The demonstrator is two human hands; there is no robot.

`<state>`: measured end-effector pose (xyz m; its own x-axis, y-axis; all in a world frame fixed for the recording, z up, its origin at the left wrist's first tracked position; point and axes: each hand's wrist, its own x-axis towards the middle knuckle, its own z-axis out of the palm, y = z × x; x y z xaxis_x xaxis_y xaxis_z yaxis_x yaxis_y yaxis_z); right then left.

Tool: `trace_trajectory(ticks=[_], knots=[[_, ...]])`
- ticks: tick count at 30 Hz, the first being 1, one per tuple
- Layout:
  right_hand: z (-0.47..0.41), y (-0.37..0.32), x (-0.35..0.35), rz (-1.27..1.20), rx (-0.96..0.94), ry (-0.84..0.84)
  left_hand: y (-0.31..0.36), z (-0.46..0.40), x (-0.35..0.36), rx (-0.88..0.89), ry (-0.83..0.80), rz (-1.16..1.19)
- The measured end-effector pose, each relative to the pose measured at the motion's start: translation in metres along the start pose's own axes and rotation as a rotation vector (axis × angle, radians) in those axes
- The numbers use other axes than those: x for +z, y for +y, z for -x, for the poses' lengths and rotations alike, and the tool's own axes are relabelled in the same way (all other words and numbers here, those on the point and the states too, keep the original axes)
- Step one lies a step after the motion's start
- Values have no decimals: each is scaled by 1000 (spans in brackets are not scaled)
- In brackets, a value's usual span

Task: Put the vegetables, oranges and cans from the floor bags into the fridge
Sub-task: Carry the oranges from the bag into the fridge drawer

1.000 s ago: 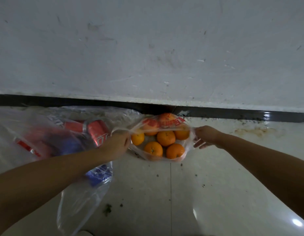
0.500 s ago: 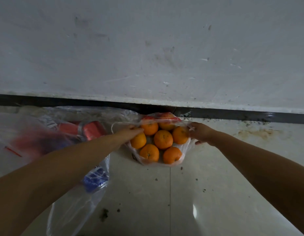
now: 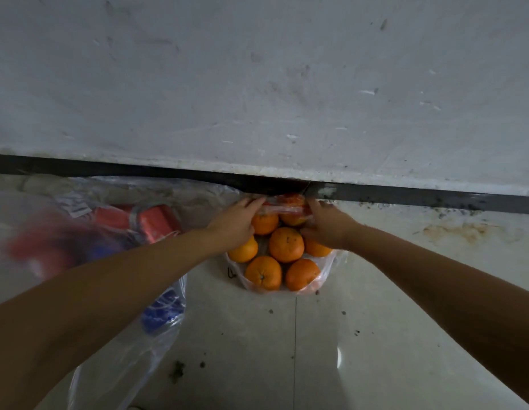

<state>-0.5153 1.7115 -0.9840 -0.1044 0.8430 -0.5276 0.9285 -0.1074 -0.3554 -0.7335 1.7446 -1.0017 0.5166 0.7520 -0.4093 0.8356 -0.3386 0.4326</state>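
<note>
A clear plastic bag [image 3: 327,269] with several oranges [image 3: 286,244] stands on the floor against the wall's black skirting. My left hand [image 3: 235,224] holds the bag's red-printed top edge from the left. From the right, my right hand [image 3: 326,229] holds the same top edge, thumb down beside an orange. The two hands are close together over the bag's mouth. To the left lies a larger clear bag [image 3: 133,350] with red cans [image 3: 155,221] and a blue can [image 3: 162,312]; part of it is blurred.
A scuffed white wall [image 3: 272,84] with black skirting [image 3: 405,196] rises right behind the bags. The pale floor tiles [image 3: 286,350] carry dirt specks and a rusty stain [image 3: 464,232] at the right.
My hands, which held the orange bag's mouth stretched wide, have come together at its top near the wall. The view has moved closer to the bag.
</note>
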Motion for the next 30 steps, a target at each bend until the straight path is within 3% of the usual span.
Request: trace_trajectory(ticks=[4,7,9,13,16,20,22,24,26,30], knots=[[-3,5,7,-88,43,41,8,-14,-4,-123,-40,283],[-11,13,4,-198,92,114,-4,-18,-3,-122,-64,354],[-19,14,2,-183,108,108,-13,-16,2,-165,-72,354],[-29,15,11,-9,218,-131,-18,-4,17,-305,-81,196],[-27,15,22,10,317,-79,-17,8,21,-288,-2,37],[-10,9,2,76,155,181,-10,19,8,-52,129,-140],[6,-1,-4,92,-53,206,-3,25,4,180,222,-217],[22,-14,1,206,-236,150,9,30,9,311,133,-307],[27,-20,12,331,-314,80,21,29,19,283,16,-411],[9,-20,14,357,-194,-107,32,23,25,131,-103,-341]])
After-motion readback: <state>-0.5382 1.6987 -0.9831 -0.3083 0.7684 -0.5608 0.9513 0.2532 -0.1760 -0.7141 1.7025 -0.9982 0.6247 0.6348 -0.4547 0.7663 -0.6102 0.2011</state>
